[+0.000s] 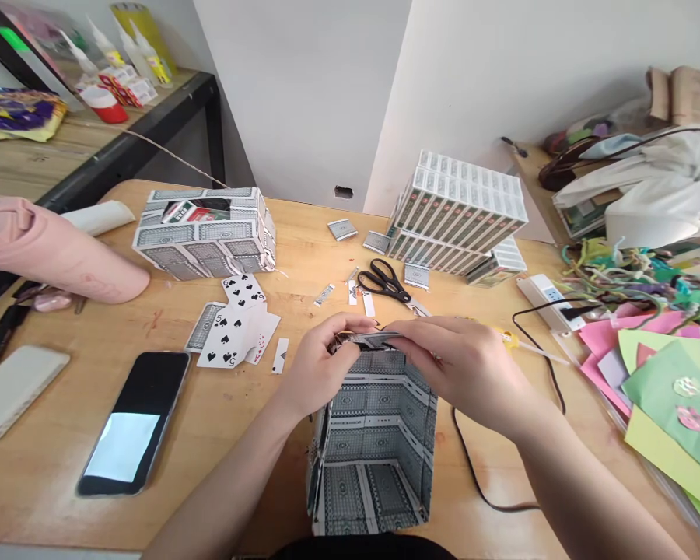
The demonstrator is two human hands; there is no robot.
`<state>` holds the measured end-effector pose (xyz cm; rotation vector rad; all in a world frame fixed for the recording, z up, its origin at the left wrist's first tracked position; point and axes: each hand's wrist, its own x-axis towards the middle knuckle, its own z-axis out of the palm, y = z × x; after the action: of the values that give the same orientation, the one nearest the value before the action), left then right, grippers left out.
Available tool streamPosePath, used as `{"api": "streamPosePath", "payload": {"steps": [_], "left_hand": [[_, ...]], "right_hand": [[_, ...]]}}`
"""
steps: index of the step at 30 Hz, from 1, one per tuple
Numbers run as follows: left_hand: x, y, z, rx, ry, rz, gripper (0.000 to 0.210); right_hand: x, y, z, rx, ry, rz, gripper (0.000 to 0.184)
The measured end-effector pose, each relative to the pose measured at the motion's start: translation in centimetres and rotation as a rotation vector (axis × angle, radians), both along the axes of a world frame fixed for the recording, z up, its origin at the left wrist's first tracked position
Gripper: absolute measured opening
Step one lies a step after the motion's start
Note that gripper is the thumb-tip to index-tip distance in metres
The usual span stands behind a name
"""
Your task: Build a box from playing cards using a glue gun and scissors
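Observation:
In front of me stands a box made of playing cards (365, 443), its open side facing me and patterned grey card backs lining the inside. My left hand (327, 362) pinches the left part of its top edge between thumb and fingers. At the right part of that edge, my right hand (460, 362) grips with its fingers on top and the thumb hidden. Just beyond the hands lie black-handled scissors (388, 281) and cut card strips (369, 303). Loose playing cards (227, 334) rest to the left of my left hand.
A finished-looking card box (204, 233) sits at the back left, near a pink roll (58, 249). Stacked card packs (455, 210) stand at the back right. A phone (134, 424) lies left; a power strip (548, 303), its black cable (551, 365) and coloured paper (670, 389) lie right.

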<state>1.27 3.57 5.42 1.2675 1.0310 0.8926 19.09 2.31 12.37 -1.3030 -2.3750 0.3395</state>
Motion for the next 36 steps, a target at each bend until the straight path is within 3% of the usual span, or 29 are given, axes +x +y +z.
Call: {"api": "streamPosePath", "payload": {"steps": [8,18,36], "left_hand": [[-0.7,0.0,0.0,0.053,-0.046,-0.106,0.046],[-0.5,0.2,-0.8,0.105,0.022,-0.036,0.041],[-0.4,0.3,-0.8,0.174,0.002,-0.107,0.043]], "right_hand": [[-0.7,0.9,1.0,-0.06,-0.23,0.095,0.024],[-1.5,1.5,2.1,-0.084,-0.467,0.178,0.021],[-2.7,1.6,2.1,0.005,-0.581,0.258,0.017]]}}
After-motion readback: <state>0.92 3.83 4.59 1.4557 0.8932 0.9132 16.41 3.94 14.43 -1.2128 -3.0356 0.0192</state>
